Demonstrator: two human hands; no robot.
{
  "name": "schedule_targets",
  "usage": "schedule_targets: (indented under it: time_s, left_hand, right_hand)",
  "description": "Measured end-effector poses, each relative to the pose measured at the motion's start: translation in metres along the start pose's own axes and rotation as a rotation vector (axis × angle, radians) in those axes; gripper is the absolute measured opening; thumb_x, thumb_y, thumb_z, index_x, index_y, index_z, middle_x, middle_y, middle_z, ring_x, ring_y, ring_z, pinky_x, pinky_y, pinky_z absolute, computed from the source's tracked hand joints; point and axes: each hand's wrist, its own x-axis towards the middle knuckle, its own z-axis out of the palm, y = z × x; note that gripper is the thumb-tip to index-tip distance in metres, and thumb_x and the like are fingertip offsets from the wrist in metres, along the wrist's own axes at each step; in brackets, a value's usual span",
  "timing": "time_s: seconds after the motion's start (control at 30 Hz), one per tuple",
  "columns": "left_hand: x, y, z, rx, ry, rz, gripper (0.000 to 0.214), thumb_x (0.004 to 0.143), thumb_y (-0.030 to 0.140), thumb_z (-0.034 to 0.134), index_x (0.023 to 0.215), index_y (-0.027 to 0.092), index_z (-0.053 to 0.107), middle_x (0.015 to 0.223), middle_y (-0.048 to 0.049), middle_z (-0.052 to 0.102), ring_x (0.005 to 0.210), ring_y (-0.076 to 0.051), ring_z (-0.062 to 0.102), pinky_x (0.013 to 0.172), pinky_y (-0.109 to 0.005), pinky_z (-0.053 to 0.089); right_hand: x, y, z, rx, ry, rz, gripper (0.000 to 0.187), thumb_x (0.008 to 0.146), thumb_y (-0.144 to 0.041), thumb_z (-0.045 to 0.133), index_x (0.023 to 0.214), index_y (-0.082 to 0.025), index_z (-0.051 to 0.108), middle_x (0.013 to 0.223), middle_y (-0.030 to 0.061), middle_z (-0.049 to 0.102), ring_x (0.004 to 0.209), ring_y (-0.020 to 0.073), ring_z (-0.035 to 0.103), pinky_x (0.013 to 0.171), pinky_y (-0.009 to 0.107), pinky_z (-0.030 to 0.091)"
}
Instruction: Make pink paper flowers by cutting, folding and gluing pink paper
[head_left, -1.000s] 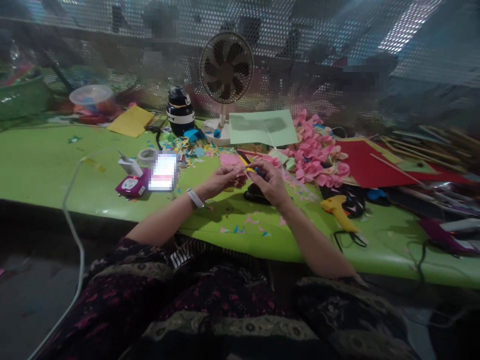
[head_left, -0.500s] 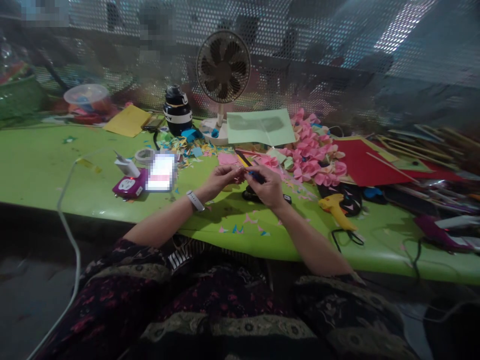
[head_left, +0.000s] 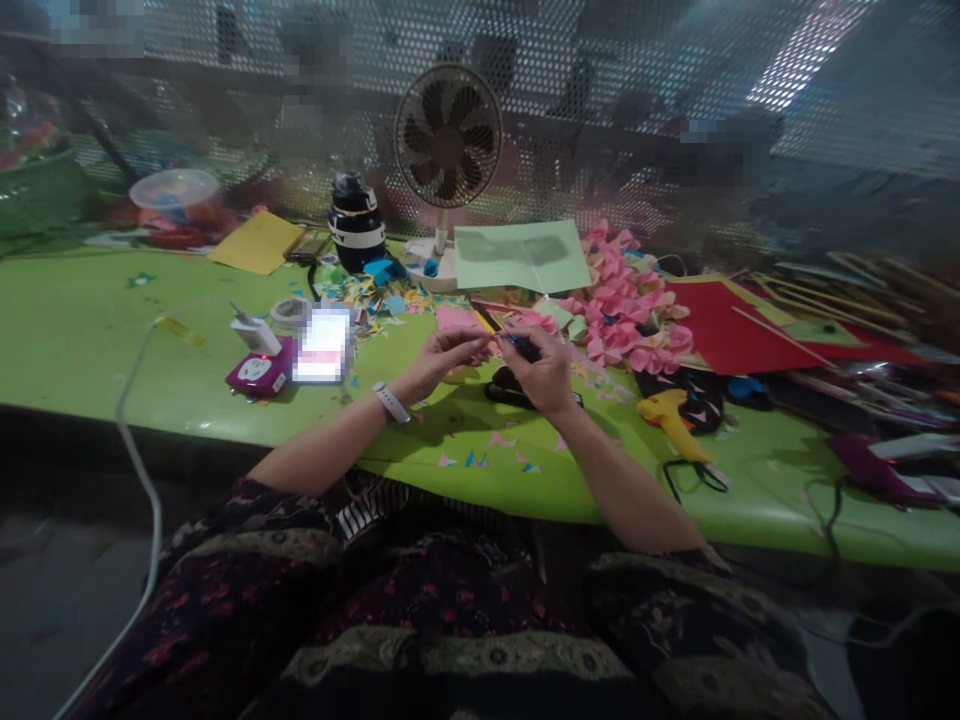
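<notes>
My two hands meet above the green table (head_left: pixel 90 340). My left hand (head_left: pixel 442 358), with a white watch on its wrist, pinches a small pink paper piece (head_left: pixel 475 350). My right hand (head_left: pixel 541 372) is closed round a dark blue pen-like tool (head_left: pixel 517 344) whose tip points at that paper. Black scissors (head_left: pixel 504 388) lie on the table just beneath my hands. A heap of pink paper flowers (head_left: pixel 628 310) sits just beyond my right hand.
A small fan (head_left: pixel 448 140), a black bottle (head_left: pixel 354 232), a pale green sheet (head_left: pixel 522 256) and paper scraps (head_left: pixel 375 296) are behind. A phone (head_left: pixel 324 346) and purple power strip (head_left: pixel 259 372) lie left. A yellow glue gun (head_left: pixel 675 420) and red paper (head_left: pixel 731 325) lie right.
Both hands stay together over the scissors. The right hand has turned slightly, shifting the dark tool against the pink paper. The view has drifted a little.
</notes>
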Motion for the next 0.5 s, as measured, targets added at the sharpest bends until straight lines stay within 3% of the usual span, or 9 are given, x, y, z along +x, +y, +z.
schedule_targets:
  time_s: [0.1,0.27,0.5]
  left_hand:
    - [-0.0014,-0.0004,0.0004,0.095,0.023,0.066,0.044,0.061,0.042,0.091,0.093,0.016,0.077,0.089,-0.0053,0.077,0.076,-0.012,0.068,0.076,-0.026,0.054]
    - [0.0001,-0.0042,0.0011,0.214,0.051,0.135,0.044,0.065,0.048,0.087,0.091,0.013,0.078,0.085,-0.0071,0.076,0.071,-0.012,0.067,0.07,-0.026,0.055]
    - [-0.0002,-0.0046,0.0013,0.197,0.047,0.095,0.05,0.063,0.056,0.086,0.089,0.013,0.078,0.077,-0.0053,0.075,0.067,-0.012,0.069,0.067,-0.025,0.059]
  right_hand:
    - [0.0005,0.0004,0.0001,-0.015,-0.001,0.038,0.014,0.086,-0.035,0.067,0.088,-0.022,0.073,0.079,0.0012,0.073,0.072,0.0165,0.066,0.069,0.03,0.053]
    - [-0.0001,-0.0009,0.001,-0.01,-0.035,0.077,0.014,0.085,-0.034,0.066,0.087,-0.021,0.073,0.08,0.002,0.073,0.069,0.0166,0.065,0.067,0.03,0.051]
    - [0.0002,-0.0005,0.0008,-0.03,-0.044,0.093,0.016,0.085,-0.035,0.066,0.089,-0.021,0.073,0.08,0.0024,0.073,0.07,0.0169,0.065,0.067,0.03,0.052]
